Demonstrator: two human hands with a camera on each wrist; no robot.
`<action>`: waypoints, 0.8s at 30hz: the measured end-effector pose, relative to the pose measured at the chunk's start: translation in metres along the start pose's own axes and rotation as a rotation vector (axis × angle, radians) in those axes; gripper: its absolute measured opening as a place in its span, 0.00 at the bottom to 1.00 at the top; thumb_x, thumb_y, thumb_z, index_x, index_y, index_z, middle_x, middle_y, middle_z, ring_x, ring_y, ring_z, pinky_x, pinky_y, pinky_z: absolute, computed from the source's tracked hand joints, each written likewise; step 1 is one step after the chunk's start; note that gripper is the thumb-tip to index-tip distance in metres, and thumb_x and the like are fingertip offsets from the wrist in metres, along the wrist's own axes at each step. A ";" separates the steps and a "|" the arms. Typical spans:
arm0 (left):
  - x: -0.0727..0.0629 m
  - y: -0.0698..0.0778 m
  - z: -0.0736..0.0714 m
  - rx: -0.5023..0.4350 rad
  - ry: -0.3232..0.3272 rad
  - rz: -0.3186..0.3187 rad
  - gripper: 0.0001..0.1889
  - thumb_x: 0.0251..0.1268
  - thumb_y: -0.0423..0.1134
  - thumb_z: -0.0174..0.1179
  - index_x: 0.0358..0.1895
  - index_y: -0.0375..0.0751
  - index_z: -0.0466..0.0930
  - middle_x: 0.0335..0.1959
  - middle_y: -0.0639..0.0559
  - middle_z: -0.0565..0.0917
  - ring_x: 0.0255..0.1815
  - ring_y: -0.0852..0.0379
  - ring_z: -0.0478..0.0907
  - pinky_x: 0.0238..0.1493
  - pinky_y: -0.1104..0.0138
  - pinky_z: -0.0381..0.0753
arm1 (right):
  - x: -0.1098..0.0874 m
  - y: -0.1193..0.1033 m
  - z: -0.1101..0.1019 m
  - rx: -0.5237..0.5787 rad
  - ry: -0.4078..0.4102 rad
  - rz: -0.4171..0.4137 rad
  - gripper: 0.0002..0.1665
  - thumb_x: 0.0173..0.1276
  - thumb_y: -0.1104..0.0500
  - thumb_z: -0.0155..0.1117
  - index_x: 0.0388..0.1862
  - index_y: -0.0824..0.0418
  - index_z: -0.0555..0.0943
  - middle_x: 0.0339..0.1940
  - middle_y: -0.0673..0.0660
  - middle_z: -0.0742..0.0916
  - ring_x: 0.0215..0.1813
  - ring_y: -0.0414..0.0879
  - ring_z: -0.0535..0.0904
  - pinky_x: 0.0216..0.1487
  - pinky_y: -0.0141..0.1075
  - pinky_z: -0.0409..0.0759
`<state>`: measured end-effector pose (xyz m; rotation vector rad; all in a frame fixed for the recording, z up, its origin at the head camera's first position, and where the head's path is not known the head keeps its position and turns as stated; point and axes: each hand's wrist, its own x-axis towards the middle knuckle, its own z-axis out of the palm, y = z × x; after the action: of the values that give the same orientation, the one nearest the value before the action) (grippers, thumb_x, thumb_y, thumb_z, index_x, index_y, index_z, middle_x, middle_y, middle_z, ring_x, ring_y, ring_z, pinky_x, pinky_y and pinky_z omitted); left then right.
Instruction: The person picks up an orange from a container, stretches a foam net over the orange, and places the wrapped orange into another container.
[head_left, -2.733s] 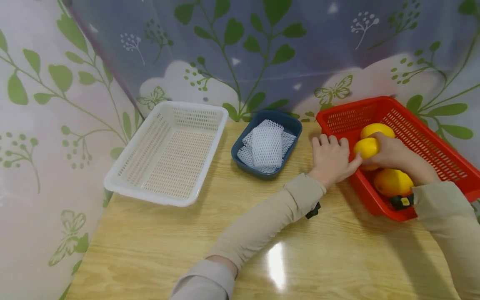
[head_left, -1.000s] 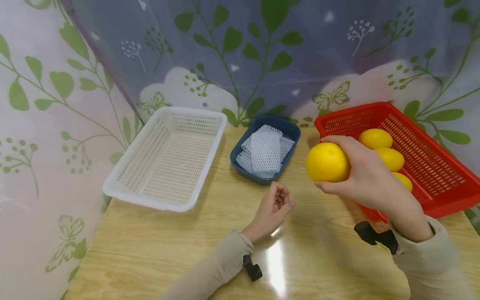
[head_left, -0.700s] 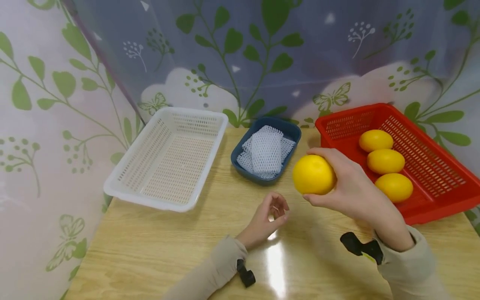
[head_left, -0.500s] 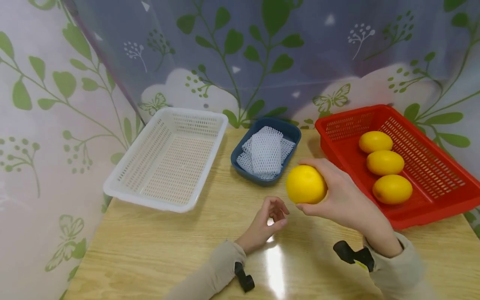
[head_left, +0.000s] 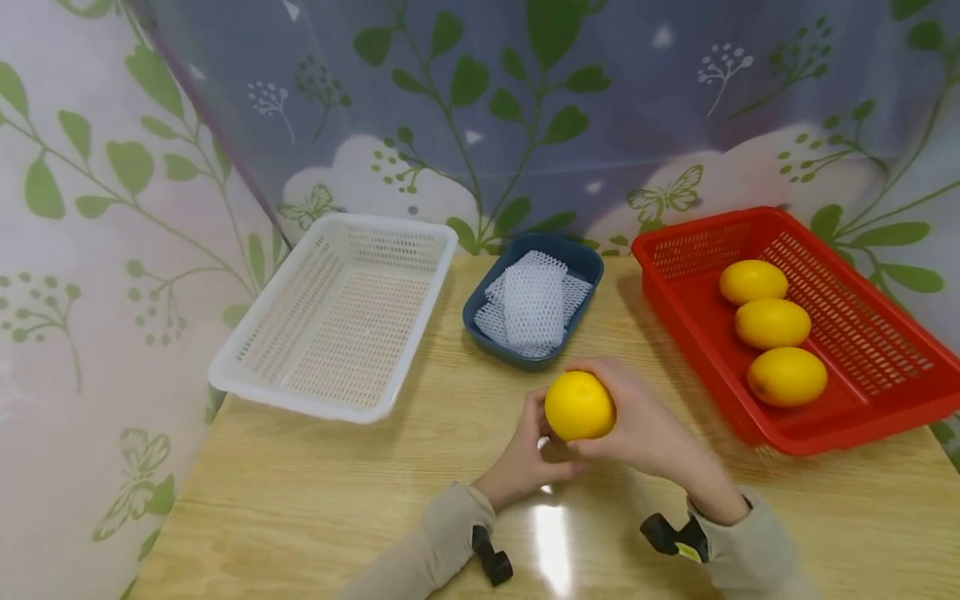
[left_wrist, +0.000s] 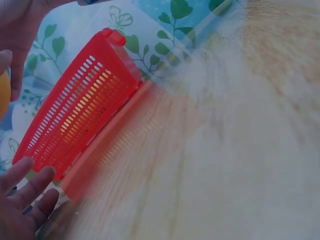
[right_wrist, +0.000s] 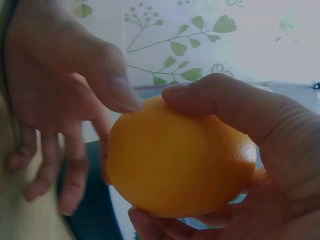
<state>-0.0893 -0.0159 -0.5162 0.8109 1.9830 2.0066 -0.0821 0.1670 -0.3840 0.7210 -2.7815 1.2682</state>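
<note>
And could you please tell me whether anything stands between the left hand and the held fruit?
Nothing visible does: the left hand is right beside the fruit, with the right hand holding it from the other side.

Head view: bright, fairly even light; white glare streak on table (head_left: 300,517), nr bottom edge. Soft shadow L of red basket (head_left: 855,434); basket looks stretched twd R edge. L wrist view: dimmer, hazy, bluish cast; table grain blurred/smeared. R wrist view: bright wall (right_wrist: 280,55) washed out upper R, small highlight on fruit (right_wrist: 175,155); L hand (right_wrist: 52,95) shaded, sl. soft.
</note>
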 end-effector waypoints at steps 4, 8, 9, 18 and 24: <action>0.000 0.000 0.002 -0.014 0.051 0.002 0.49 0.49 0.33 0.75 0.70 0.53 0.50 0.66 0.51 0.68 0.62 0.54 0.70 0.69 0.58 0.62 | 0.001 0.008 0.011 0.044 -0.021 0.006 0.45 0.40 0.62 0.83 0.61 0.58 0.73 0.55 0.55 0.79 0.49 0.50 0.75 0.50 0.50 0.77; 0.000 0.001 0.004 -0.001 0.092 0.008 0.52 0.45 0.31 0.77 0.71 0.54 0.50 0.69 0.50 0.64 0.66 0.53 0.67 0.71 0.57 0.61 | 0.004 0.017 0.021 0.069 -0.050 0.016 0.45 0.40 0.62 0.82 0.60 0.56 0.73 0.55 0.53 0.78 0.49 0.49 0.75 0.49 0.48 0.76; 0.000 0.001 0.004 -0.001 0.097 0.006 0.52 0.45 0.31 0.77 0.71 0.54 0.50 0.69 0.51 0.64 0.66 0.53 0.67 0.70 0.58 0.62 | 0.004 0.019 0.024 0.074 -0.059 0.019 0.44 0.40 0.62 0.82 0.60 0.55 0.72 0.54 0.53 0.78 0.49 0.49 0.75 0.49 0.48 0.76; 0.001 -0.002 0.001 0.049 0.101 0.017 0.53 0.42 0.26 0.76 0.71 0.49 0.51 0.69 0.48 0.64 0.65 0.51 0.67 0.67 0.57 0.65 | 0.008 0.038 0.037 0.155 -0.094 0.014 0.46 0.39 0.64 0.81 0.59 0.56 0.71 0.54 0.55 0.76 0.49 0.51 0.74 0.48 0.47 0.75; 0.001 -0.003 0.000 0.126 0.131 0.008 0.50 0.41 0.27 0.75 0.69 0.46 0.54 0.67 0.47 0.67 0.63 0.52 0.69 0.66 0.57 0.67 | 0.010 0.048 0.043 0.182 -0.113 0.014 0.46 0.39 0.64 0.80 0.59 0.55 0.70 0.55 0.54 0.76 0.50 0.51 0.74 0.50 0.47 0.75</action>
<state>-0.0911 -0.0150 -0.5186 0.7315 2.2007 2.0029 -0.1020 0.1591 -0.4456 0.8064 -2.7876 1.5462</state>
